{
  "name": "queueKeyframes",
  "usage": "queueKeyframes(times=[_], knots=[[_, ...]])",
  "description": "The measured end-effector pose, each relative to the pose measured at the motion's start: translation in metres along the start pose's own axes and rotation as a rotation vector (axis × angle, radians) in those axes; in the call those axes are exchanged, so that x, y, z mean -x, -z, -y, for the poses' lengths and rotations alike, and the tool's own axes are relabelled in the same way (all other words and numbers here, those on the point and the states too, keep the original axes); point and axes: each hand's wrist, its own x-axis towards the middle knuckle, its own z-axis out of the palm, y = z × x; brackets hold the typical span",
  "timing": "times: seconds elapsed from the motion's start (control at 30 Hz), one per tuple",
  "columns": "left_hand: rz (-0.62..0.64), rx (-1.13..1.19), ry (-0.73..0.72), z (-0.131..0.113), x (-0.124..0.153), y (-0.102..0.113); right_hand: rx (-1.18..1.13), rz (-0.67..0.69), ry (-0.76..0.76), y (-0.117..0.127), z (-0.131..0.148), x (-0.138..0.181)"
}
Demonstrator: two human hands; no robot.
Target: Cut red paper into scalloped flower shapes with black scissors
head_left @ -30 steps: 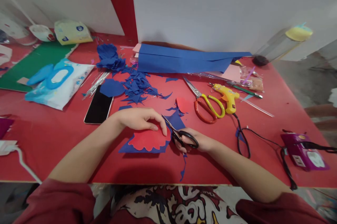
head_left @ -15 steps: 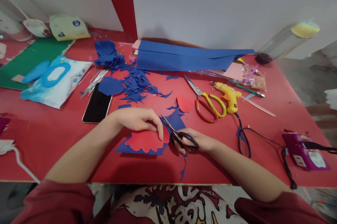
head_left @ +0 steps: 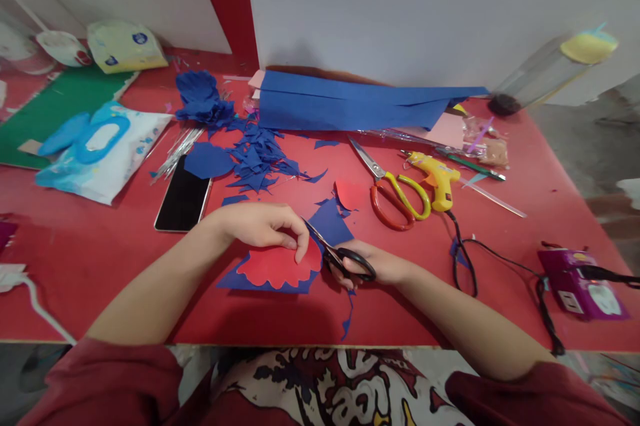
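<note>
My right hand (head_left: 367, 262) is closed around black-handled scissors (head_left: 356, 263), its fingers in the loops. The blades point up and left across a dark blue paper sheet (head_left: 331, 225). My left hand (head_left: 267, 227) grips a red paper piece with a scalloped edge (head_left: 277, 268), which lies over the blue paper; the thumb is partly hidden. A thin blue paper strip (head_left: 348, 316) hangs or lies just below my right hand. Beyond the scissors lies a small red paper petal (head_left: 347, 195).
Blue scraps (head_left: 260, 156) and a crumpled blue paper flower (head_left: 203, 99) lie behind my left hand, by a phone (head_left: 183, 196) and wet wipes (head_left: 107, 153). To the right are larger scissors (head_left: 395, 196), a yellow glue gun (head_left: 435, 176) with its cord, and a purple power block (head_left: 580, 283).
The scissor blades look slightly closer together. My hands and the papers stay in nearly the same place; the whole view has shifted slightly.
</note>
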Motion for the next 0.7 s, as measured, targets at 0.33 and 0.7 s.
queueKeyframes(times=[0.33, 0.7], knots=[[0.003, 0.034, 0.026, 0.000, 0.000, 0.001, -0.036, -0.061, 0.028, 0.000, -0.006, -0.001], [-0.035, -0.025, 0.033, -0.002, 0.001, 0.001, -0.239, -0.170, 0.091, -0.005, -0.012, -0.002]])
